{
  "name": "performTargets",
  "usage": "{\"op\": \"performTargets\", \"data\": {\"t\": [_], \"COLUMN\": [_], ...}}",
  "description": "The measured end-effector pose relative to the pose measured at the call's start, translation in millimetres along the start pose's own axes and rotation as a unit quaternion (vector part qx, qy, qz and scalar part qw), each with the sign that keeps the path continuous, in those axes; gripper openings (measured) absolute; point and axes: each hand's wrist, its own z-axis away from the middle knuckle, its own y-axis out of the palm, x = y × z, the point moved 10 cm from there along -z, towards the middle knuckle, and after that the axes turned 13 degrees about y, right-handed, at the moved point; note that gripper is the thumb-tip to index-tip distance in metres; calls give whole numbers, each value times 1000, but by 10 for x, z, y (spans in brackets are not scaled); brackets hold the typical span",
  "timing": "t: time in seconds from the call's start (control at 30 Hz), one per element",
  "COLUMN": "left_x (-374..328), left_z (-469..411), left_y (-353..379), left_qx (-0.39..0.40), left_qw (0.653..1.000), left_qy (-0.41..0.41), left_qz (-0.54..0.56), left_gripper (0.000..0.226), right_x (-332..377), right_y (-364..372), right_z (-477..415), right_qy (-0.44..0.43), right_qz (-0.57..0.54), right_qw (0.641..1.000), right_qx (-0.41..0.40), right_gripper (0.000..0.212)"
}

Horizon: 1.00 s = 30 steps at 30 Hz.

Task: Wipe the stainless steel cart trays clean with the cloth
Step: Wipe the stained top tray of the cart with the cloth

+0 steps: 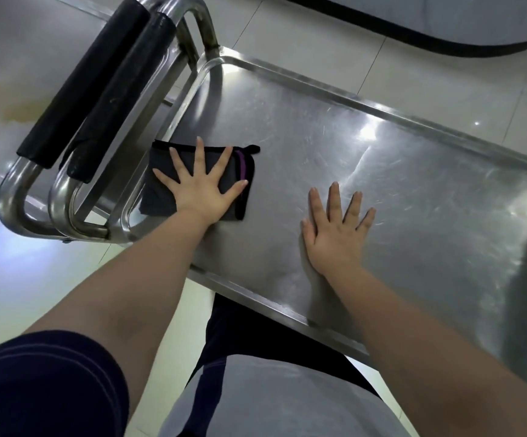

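Steel top tray (pixel 398 190) looks barely begun: your flat, spread left hand (pixel 202 190) presses the dark cloth (pixel 161 193) at its handle end, your right hand (pixel 334 234) lies splayed on bare metal, and lower trays are hidden.

pale tiled floor (pixel 303 36), with a black-edged grey object (pixel 476 17) at top right.

The cloth (pixel 193 178) lies on the tray (pixel 413 190) near the handles (pixel 98 99), under the left hand (pixel 200 190).

Head view — steeply down, close over tray (pixel 413 184).
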Motion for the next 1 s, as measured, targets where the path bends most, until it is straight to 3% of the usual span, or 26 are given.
{"op": "performTargets", "data": {"t": [0.2,0.27,0.33,0.47,0.53,0.6,0.77,0.87,1.0], "left_x": [-1033,-1078,-765,320,442,132,-870,-502,549], "left_z": [294,415,429,431,484,519,703,758,788], "left_y": [281,302,258,146,139,185,347,279,185], "left_qx": [-4,-19,-22,-12,-7,-2,-5,-16,13], "left_qw": [986,983,987,1000,1000,1000,989,989,1000], "left_qy": [160,179,158,25,-14,-3,144,142,21], "left_qz": [-38,-33,-37,-9,4,-2,-30,-32,-15], "left_gripper": [78,77,78,79,80,83,85,87,89], "right_x": [-35,-41,-46,-11,11,9,-48,-49,-21], "right_y": [-43,-67,-70,-62,-65,-58,-53,-68,-71], "right_z": [-4,20,24,5,4,-7,-25,-30,-52], "right_qy": [-7,-12,-11,-5,-4,-1,-2,-8,-2], "right_qz": [0,0,0,-3,-4,0,-7,-10,3], "right_qw": [1000,1000,1000,1000,1000,1000,1000,1000,1000], "right_qx": [-12,-18,-13,-2,0,3,10,15,19], "right_gripper": [61,60,60,61,61,61,60,60,62]}}
